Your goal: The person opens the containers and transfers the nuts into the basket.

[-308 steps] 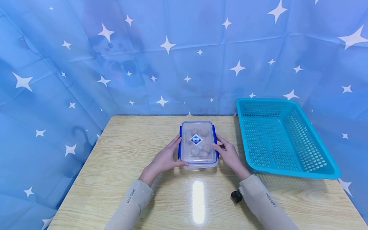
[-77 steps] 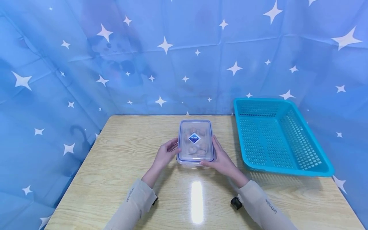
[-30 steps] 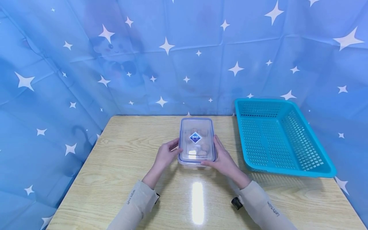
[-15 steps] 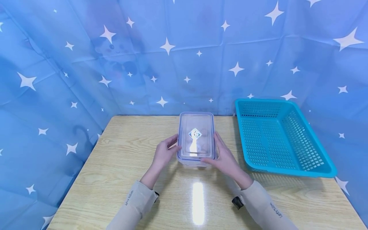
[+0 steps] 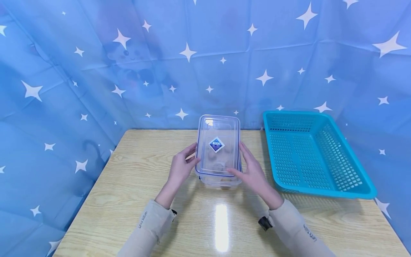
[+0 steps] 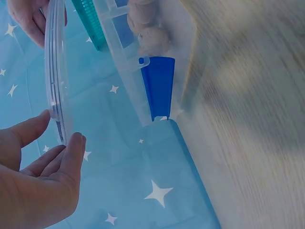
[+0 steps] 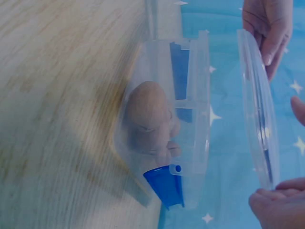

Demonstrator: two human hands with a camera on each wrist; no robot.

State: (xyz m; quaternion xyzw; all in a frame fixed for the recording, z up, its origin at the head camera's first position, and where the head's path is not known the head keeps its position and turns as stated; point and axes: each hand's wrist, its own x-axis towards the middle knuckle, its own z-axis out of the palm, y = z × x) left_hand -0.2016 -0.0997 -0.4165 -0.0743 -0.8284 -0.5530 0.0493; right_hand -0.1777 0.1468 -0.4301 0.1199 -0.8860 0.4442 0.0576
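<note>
Between them, my left hand (image 5: 179, 167) and my right hand (image 5: 255, 175) hold a clear plastic lid (image 5: 228, 132) with a blue seal and a diamond-shaped label. Thumbs and fingertips pinch its side edges. Below it, a clear food container (image 5: 221, 181) stands on the table; a wide gap separates the two in both wrist views. Several round, brownish, mushroom-like pieces (image 7: 147, 107) lie inside the container. A blue side latch (image 6: 159, 88) hangs down, unfastened. From the head view, the lid covers most of the container.
A turquoise perforated basket (image 5: 298, 160) stands on the right of the wooden table (image 5: 128, 185). Blue star-patterned cloth (image 5: 154, 71) hangs right behind the table's back edge.
The blue latches, fastened at first, have been swung down. Over the last second both hands have lifted the lid up off the container, and it has shifted slightly left.
</note>
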